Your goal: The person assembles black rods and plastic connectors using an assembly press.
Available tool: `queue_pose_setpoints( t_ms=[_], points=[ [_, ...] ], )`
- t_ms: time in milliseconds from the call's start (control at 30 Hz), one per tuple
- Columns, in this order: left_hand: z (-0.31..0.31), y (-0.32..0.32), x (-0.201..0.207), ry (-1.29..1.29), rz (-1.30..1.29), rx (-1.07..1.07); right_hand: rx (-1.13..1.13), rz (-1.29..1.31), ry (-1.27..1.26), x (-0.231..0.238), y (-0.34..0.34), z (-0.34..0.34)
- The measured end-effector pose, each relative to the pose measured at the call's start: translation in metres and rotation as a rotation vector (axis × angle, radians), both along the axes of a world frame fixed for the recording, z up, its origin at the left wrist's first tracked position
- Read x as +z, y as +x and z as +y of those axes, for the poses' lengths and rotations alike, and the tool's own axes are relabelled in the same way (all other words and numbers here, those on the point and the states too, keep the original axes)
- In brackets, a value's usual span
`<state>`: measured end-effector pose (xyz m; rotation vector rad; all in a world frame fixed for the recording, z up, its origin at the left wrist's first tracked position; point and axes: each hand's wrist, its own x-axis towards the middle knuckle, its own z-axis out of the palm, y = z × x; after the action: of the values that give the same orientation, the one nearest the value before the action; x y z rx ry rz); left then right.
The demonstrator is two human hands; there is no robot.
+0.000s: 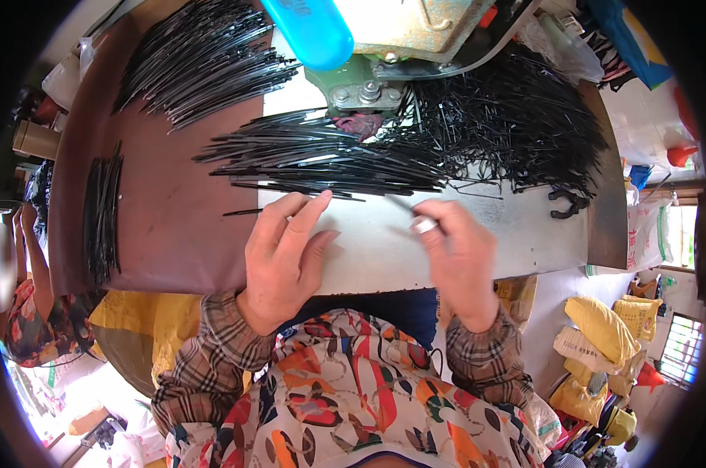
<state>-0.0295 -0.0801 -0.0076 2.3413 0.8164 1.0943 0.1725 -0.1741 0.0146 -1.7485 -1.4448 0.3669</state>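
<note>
In the middle of the worktable lies a loose bundle of thin black strips point(314, 160), pointing mostly left to right. My left hand point(286, 253) rests at its near edge, fingers partly stretched and thumb apart. Near its fingertips a single black strip point(242, 212) juts out to the left. To the right, my right hand point(463, 257) is closed, pinching a short dark strip point(399, 204) blurred by motion. A pale, shiny band point(424, 225) sits on one of its fingers. The exact kind of strips cannot be made out.
Behind the bundle stands a green metal machine point(360, 92) with a blue rounded part point(312, 35). A tangled black heap point(516, 117) lies right, a neater black pile point(205, 58) far left, a small bundle point(103, 218) left. Yellow sacks point(602, 335) and another person's arm point(37, 257) flank the table.
</note>
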Motion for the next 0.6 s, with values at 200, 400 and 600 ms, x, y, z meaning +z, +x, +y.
queue_pose_setpoints(
  t_ms=[200,400,600],
  points=[
    [-0.005,-0.005,0.004,-0.075,-0.011,0.033,-0.376,-0.113,0.594,0.049,0.014,-0.010],
    [-0.018,-0.007,-0.005,-0.094,0.084,-0.065,0.294,-0.426,0.036,-0.008,0.012,-0.017],
    [-0.015,-0.004,-0.002,-0.018,0.137,-0.091,0.252,-0.371,0.003,-0.020,0.008,-0.018]
  ],
)
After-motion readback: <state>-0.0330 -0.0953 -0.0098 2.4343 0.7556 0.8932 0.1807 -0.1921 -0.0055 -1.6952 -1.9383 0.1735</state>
